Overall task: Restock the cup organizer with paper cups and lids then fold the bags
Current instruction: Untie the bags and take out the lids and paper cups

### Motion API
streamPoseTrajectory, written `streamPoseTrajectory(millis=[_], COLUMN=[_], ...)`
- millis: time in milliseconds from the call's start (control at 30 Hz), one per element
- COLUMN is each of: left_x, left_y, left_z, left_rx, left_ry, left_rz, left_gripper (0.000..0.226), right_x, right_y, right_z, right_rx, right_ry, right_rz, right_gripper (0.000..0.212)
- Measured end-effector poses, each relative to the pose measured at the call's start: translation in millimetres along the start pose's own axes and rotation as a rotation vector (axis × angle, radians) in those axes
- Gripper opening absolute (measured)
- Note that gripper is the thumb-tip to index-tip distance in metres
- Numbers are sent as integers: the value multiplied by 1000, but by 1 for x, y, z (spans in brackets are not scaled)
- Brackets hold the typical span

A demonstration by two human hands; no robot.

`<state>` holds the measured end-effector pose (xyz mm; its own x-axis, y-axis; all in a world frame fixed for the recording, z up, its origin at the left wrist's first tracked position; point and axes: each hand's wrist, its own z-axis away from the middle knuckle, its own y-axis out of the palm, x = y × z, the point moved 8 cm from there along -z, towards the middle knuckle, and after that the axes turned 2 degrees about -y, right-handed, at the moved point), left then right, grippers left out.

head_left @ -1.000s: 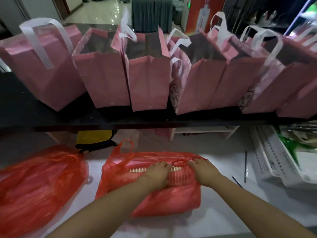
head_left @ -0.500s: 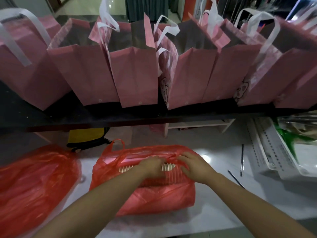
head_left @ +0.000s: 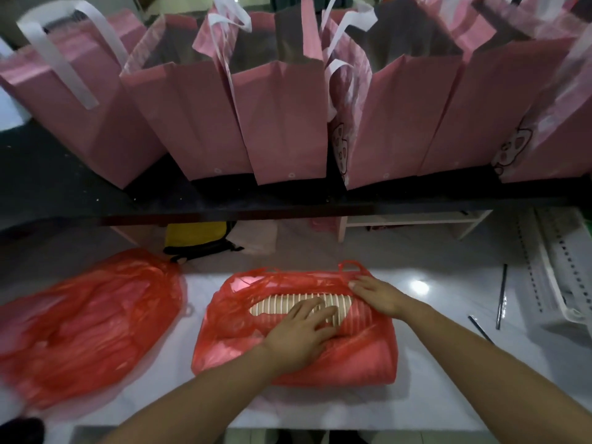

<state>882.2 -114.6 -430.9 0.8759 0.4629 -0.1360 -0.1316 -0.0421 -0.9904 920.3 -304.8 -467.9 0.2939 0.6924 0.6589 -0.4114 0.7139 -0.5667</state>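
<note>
A row of pink paper bags with white handles stands upright along a dark shelf behind the white tabletop, on which a crumpled red plastic bag lies at the left and a second red bag lies at the centre. Through the torn-open top of the centre bag a sleeve of stacked paper cups lies on its side, rims showing as white stripes. The left hand rests flat on the cups with fingers spread and relaxed, gripping nothing; the right hand lies on the bag's upper right edge, and whether it pinches the plastic cannot be told.
</note>
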Motion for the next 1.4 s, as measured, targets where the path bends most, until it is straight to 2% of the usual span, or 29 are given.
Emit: streamPoseTrajectory(millis=[133, 233, 267, 333, 367, 467, 567, 733, 867, 1033, 1100, 1133, 1267, 1400], left_x=[1, -7, -12, -21, -25, -36, -44, -47, -52, -60, -63, -64, -65, -62], left_y=[-2, -5, -5, -3, -1, 2, 2, -3, 1, 0, 3, 6, 9, 8], left_z=[7, 7, 6, 2, -1, -9, -13, -17, -19, -27, -29, -29, -26, -24], left_rx=[-8, -12, -10, 13, 28, 97, 154, 96, 130, 125, 116, 113, 84, 33], left_ry=[20, 26, 21, 21, 36, 99, 114, 101, 102, 91, 99, 101, 113, 124], left_rz=[56, 105, 125, 148, 147, 138, 160, 190, 163, 208, 199, 193, 170, 119], left_gripper=[32, 35, 36, 38, 39, 44, 48, 49, 53, 56, 57, 58, 59, 54], right_x=[-24, -32, -31, -27, -23, -11, -15, -23, -26, -44, -48, -53, -80, -86], right_y=[7, 2, 2, 2, 3, 6, 4, 0, -3, 10, 15, 20, 42, 53], right_z=[-4, 4, 8, 13, 14, 12, 16, 34, 51, 62, 65, 65, 60, 52], right_rx=[-88, -209, -220, -199, -175, -124, -131, -145, -139, -112, -153, -182, -322, -315], right_ry=[20, 17, 23, 44, 55, 84, 113, 81, 51, 46, 19, -11, -51, -126], right_rz=[-148, -106, -94, -60, -25, 52, 118, 134, 183, 270, 279, 306, 362, 423], right_gripper=[36, 21, 23, 36, 35, 22, 17, 23, 26, 16, 12, 13, 44, 42])
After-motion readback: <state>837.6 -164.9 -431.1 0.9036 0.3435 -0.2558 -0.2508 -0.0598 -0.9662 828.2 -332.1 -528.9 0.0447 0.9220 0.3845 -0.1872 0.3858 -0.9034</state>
